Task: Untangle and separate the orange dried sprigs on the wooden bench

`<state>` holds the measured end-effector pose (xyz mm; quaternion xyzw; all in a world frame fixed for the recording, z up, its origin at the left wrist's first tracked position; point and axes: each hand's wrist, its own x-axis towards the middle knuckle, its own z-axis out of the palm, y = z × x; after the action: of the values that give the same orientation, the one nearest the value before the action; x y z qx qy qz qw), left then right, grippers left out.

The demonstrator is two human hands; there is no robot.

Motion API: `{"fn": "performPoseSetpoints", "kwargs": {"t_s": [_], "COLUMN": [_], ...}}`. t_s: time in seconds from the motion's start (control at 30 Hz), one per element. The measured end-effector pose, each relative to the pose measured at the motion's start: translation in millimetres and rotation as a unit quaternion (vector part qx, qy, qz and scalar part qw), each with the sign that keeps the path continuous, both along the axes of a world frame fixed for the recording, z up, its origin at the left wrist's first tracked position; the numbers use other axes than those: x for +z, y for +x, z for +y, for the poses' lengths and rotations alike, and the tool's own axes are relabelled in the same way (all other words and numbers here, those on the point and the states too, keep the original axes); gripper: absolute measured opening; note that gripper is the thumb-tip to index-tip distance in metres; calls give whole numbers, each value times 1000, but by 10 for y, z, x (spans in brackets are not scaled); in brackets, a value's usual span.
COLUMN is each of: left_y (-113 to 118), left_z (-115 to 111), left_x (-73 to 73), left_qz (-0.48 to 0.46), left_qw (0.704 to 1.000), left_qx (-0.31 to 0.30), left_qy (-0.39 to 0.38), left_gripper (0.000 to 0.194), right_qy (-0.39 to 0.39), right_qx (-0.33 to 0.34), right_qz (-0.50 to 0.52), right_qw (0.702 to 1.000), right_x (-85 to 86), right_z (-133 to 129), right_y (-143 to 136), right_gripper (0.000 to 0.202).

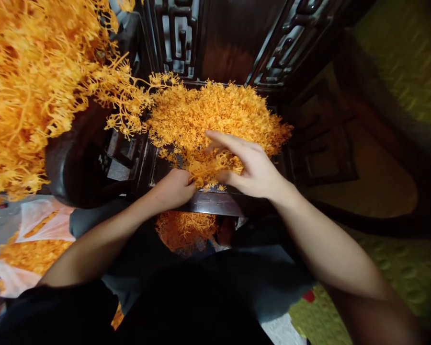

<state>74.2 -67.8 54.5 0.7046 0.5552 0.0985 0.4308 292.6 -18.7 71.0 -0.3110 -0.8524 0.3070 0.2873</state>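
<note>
Left hand (pixel 174 188), fist closed, pinches a tuft from the near edge of the orange strands (pixel 215 117) heaped on the dark wooden seat (pixel 215 203). Right hand (pixel 253 167), fingers spread and loosely curled, rests on the same heap, gripping nothing firmly. More strands (pixel 25 81) hang upper left; a plastic bag (pixel 39 225) lies lower left.

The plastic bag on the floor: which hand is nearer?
Left. The left hand is at the chair's front edge, nearer the bag; the right hand lies farther right.
</note>
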Motion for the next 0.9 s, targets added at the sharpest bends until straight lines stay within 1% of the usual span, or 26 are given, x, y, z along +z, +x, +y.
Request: {"fn": "performPoseSetpoints", "kwargs": {"t_s": [0.03,0.07,0.1,0.13,0.17,0.23,0.27,0.3,0.33,0.37,0.4,0.47,0.53,0.57,0.63,0.7,0.77,0.83,0.87,0.9], "left_y": [20,35,43,43,34,-1,-21,-37,-47,-50,-44,-18,9,18,29,36,48,62,68,72], "left_z": [-19,-42,-68,-96,-124,-174,-190,-200,-201,-194,-180,-142,-108,-96,-87,-88,-93,-94,-93,-92], "left_x": [18,37,55,69,79,82,76,68,57,44,31,4,-24,-37,-59,-75,-80,-74,-67,-58], "left_qz": [-32,-72,-119,-169,-217,-292,-317,-332,-341,-348,-354,-361,-365,-368,-373,-378,-378,-375,-377,-383], "left_qw": [999,994,983,965,939,882,859,844,835,832,832,832,828,825,820,815,811,809,808,806], "left_qx": [-1,-2,-1,3,10,25,31,37,44,52,63,76,82,83,87,91,96,100,105,110], "left_qy": [-33,-80,-138,-202,-265,-369,-401,-421,-429,-428,-423,-415,-417,-420,-425,-429,-435,-441,-440,-438], "left_gripper": [41,46,52,57,60,65,66,67,66,66,65,63,63,63,62,61,60,60,59,59], "right_qy": [11,20,23,21,14,-8,-22,-41,-71,-113,-168,-275,-339,-349,-346,-341,-331,-301,-281,-259], "right_qx": [-22,-50,-78,-106,-135,-224,-287,-353,-388,-398,-396,-345,-277,-248,-212,-186,-150,-119,-118,-132], "right_qz": [-14,-27,-39,-45,-42,13,68,132,194,234,258,268,265,269,280,265,210,139,119,119], "right_qw": [1000,998,996,993,990,975,955,926,898,880,865,856,859,863,870,883,908,936,945,949], "right_x": [8,4,-10,-35,-68,-151,-197,-244,-289,-332,-372,-434,-456,-448,-394,-313,-243,-208,-204,-205], "right_z": [-8,13,66,150,262,545,694,831,942,1017,1051,1000,848,760,600,477,390,343,344,368], "right_y": [-24,-35,-29,0,52,230,344,460,565,643,683,636,454,341,135,0,-67,-93,-93,-81], "right_gripper": [54,50,52,56,59,65,66,68,67,65,63,61,59,58,59,62,65,66,65,63]}}
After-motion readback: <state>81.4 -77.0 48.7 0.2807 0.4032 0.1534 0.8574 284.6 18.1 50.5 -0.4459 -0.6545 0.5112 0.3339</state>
